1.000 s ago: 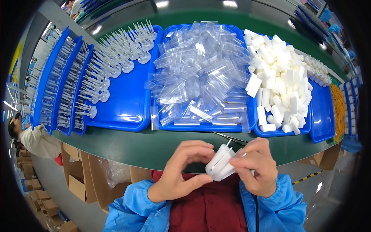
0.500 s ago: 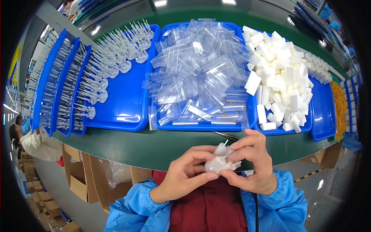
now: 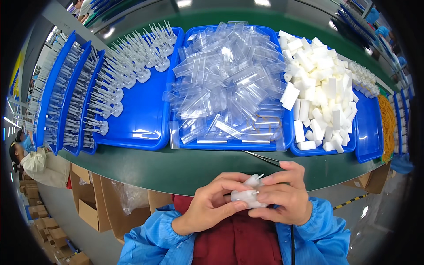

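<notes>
Close to my chest, at the near edge of the green table, both hands hold a milky white plastic piece (image 3: pixel 246 198) with a rounded body and thin pins sticking up. My left hand (image 3: pixel 211 204) grips its left side between thumb and fingers. From the right, my right hand (image 3: pixel 286 195) pinches the piece near its pins; its fingertips hide part of it. Whether it is one part or two put together, I cannot tell. Slim metal tweezers (image 3: pixel 261 157) lie on the table just beyond my right fingers.
Ahead stands a blue tray (image 3: pixel 132 142) with rows of pinned white pieces, beside stacked trays at left. A middle tray (image 3: pixel 289 132) holds transparent plastic sleeves. White foam blocks (image 3: pixel 320 88) fill another. Yellow bands (image 3: pixel 387 126) lie far right. Cardboard boxes (image 3: pixel 92 205) stand below the table.
Both hands have come slightly nearer to me with the white piece, which has turned a little. My right fingers have shifted on it, and more of the tweezers shows.
</notes>
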### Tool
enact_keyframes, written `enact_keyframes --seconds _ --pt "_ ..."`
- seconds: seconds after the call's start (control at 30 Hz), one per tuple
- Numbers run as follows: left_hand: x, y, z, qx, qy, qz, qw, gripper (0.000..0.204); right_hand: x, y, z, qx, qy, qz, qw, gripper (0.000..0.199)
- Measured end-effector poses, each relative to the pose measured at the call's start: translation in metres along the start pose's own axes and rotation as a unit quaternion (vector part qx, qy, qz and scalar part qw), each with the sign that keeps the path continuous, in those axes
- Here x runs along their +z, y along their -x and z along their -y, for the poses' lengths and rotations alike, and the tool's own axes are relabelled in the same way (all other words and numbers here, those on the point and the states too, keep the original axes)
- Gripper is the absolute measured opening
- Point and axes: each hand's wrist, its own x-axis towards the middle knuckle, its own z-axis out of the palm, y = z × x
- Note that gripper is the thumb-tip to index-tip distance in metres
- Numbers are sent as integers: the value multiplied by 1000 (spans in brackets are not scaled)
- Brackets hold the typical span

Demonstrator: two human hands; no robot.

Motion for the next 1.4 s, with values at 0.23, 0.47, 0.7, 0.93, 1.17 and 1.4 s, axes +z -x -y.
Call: enact_keyframes --seconds 0.23,0.47,0.7,0.93,1.17,1.4 --pt "-2 -4 -1 36 -30 -45 998 35 -38 -26 -35 64 221 -13 973 55" --pt "0 -9 -5 21 -60 -65 996 33 -43 -26 -47 108 104 -87 985 39" --pt "7 -13 -5 26 -53 -90 994 31 -13 -20 2 296 -346 -181 872 32" --pt "7 -14 -3 45 -79 -111 990 31 2 -16 4 281 -376 -173 866 33" --pt "6 -12 -6 57 -181 -85 978 30 6 -10 -6 206 -331 -154 908 36" --pt "11 -11 -7 48 -175 -120 976 30 -16 -26 -9 352 -461 -48 813 33"
